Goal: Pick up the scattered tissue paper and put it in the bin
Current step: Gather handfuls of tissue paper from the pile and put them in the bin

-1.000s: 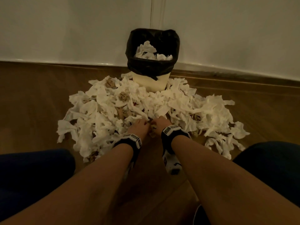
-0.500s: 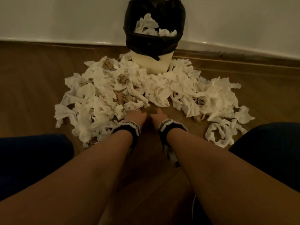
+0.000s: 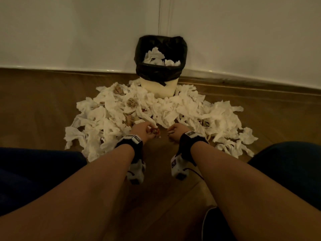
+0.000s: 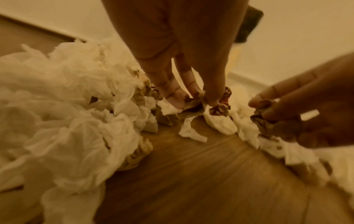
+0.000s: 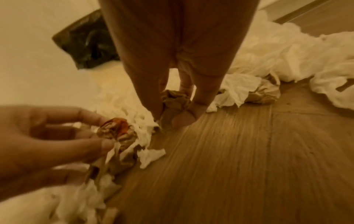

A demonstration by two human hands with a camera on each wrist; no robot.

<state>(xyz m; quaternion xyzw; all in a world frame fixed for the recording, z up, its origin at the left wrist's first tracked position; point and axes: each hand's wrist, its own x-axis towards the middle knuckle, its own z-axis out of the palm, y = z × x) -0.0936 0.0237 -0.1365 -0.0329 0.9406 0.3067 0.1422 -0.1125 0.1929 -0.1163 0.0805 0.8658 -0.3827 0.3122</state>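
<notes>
Pinching brown wads, left hand [image 3: 145,130] and right hand [image 3: 175,132] sat equally near; bin [image 3: 160,87] stood straight ahead past tissue paper [image 3: 182,110].

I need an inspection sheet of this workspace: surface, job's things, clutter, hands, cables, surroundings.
Surface: brown wooden floor, bare between the forearms.
Job's things: heap of crumpled white tissue paper around a cream bin with black liner; some tissue already inside.
Clutter: crumpled brown paper wads mixed into the heap.
Hands: left hand pinches a brown, red-stained wad; right hand pinches a brown wad.
Cables: thin dark cable at the right wrist camera.
Surroundings: white wall.
</notes>
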